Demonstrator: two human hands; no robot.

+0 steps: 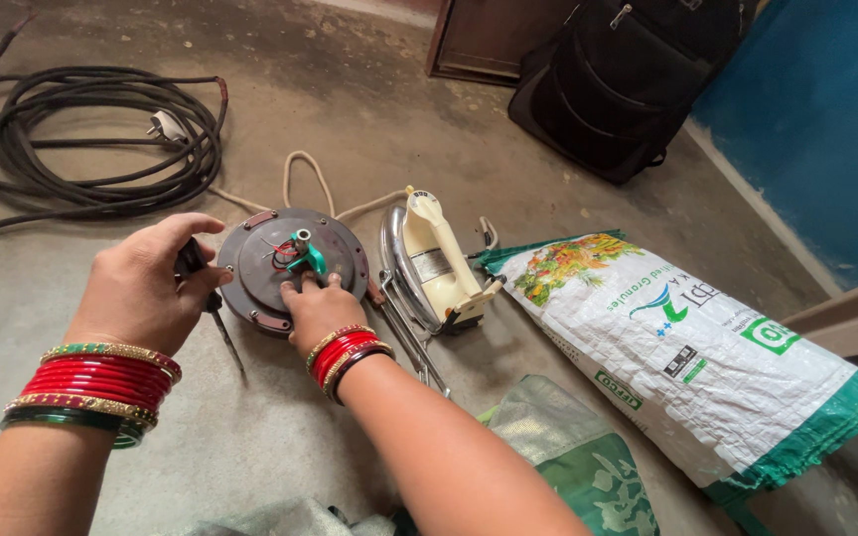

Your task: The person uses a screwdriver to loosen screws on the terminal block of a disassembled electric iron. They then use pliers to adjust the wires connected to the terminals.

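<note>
A round, dark metal motor disc with exposed wires lies on the rough concrete floor; the right hand presses curled fingers on it, while the left hand grips a screwdriver beside a cream clothes iron.

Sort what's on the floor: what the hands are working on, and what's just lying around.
In hand: round motor disc, screwdriver in left hand, right hand on the disc.

Lying about: clothes iron, coiled black cable, printed sack, black bag.
</note>
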